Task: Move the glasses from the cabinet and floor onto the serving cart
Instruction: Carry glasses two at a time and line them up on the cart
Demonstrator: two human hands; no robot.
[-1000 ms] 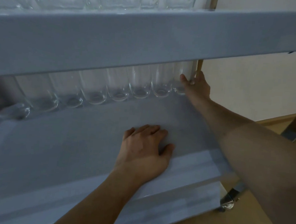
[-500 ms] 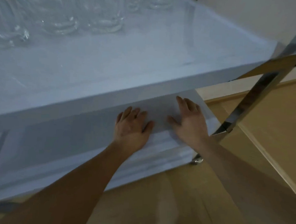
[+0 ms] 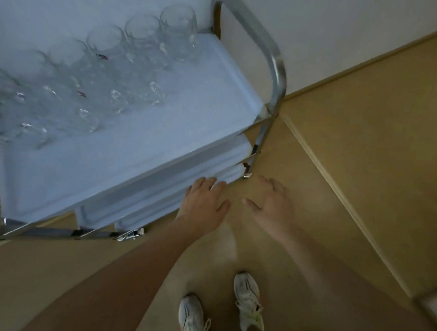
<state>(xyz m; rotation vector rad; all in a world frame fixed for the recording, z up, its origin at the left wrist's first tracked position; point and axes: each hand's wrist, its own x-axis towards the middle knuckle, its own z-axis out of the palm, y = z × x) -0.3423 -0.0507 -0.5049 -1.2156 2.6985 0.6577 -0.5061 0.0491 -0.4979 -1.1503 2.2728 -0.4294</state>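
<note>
Clear glasses [image 3: 95,76] are seen ranged in rows along the far side of the top shelf [image 3: 126,157] of the serving cart, next to the white wall [image 3: 68,7]. The left hand [image 3: 203,205] is held over the lower shelves' near edge, fingers spread, nothing grasped. The right hand [image 3: 273,207] is held above the wooden floor [image 3: 366,148], likewise released and empty. White sneakers [image 3: 249,300] are planted below.

Serving cart [image 3: 142,145] w/ clear glasses [image 3: 121,64] along top shelf's far edge, left hand [image 3: 202,205] & right hand [image 3: 271,207] spread, holding nothing, near cart's front corner, white sneakers [image 3: 247,297] on tan floor [image 3: 368,123]
</note>
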